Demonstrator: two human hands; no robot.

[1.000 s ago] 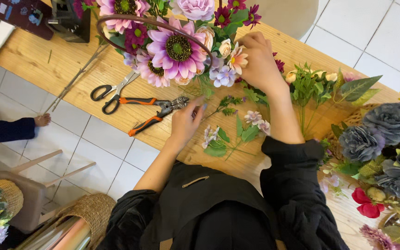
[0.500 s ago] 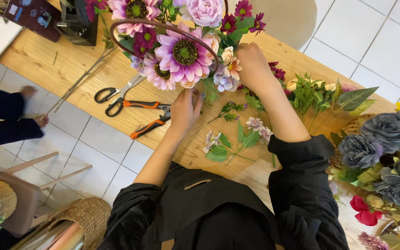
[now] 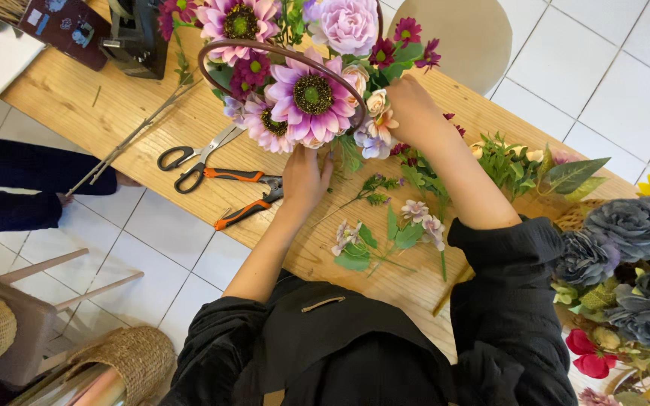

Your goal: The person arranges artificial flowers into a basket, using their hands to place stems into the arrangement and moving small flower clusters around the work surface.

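Observation:
A flower arrangement (image 3: 299, 83) of pink, purple and cream blooms with a brown hoop handle (image 3: 265, 49) stands on the wooden table (image 3: 77, 105). My left hand (image 3: 306, 177) presses against the lower front of the arrangement, fingers among the stems. My right hand (image 3: 411, 113) grips into the flowers on the right side, next to small cream and peach blooms. What sits between the fingers is hidden by petals.
Black-handled scissors (image 3: 189, 158) and orange-handled pliers (image 3: 246, 203) lie left of my left hand. Loose sprigs (image 3: 389, 237) lie on the table before me. Grey-blue flowers (image 3: 626, 240) fill the right edge. A woven basket (image 3: 126, 361) and another person's dark legs (image 3: 24, 184) are at left.
The view shifted so the arrangement sits lower in frame. My left hand moved up from the table to the arrangement's base; my right hand stays in the flowers.

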